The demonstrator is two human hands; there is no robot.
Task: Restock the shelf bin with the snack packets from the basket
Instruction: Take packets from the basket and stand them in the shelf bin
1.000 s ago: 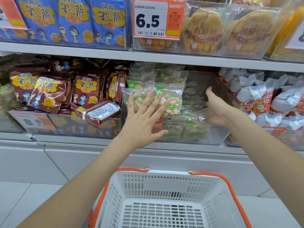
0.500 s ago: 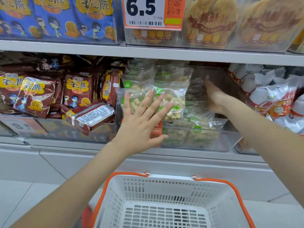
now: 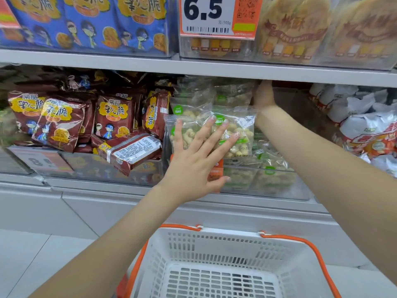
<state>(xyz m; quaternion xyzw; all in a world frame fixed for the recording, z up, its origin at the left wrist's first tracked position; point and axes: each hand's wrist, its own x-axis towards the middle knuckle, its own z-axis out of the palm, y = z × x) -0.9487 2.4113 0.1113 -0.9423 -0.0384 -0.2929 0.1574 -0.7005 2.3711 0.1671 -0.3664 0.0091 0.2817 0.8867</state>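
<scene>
Clear snack packets point(image 3: 236, 127) with green labels stand upright in the clear shelf bin point(image 3: 279, 186) on the middle shelf. My left hand point(image 3: 195, 160) lies flat against the front packets, fingers spread, holding nothing. My right hand point(image 3: 263, 94) reaches deep into the bin behind the packets, just under the upper shelf; its fingers are hidden. The white basket point(image 3: 214, 246) with orange handles sits below, and I see no packets in it.
Dark red snack bags point(image 3: 111, 117) fill the bin to the left, one tilted over its front edge. White and red bags point(image 3: 365, 130) fill the bin to the right. The upper shelf point(image 3: 193, 68) carries blue packs, biscuit packs and a 6.5 price tag point(image 3: 217, 16).
My right hand has gone further back and up into the bin. My left hand stays pressed on the front packets. The view has moved closer to the shelf.
</scene>
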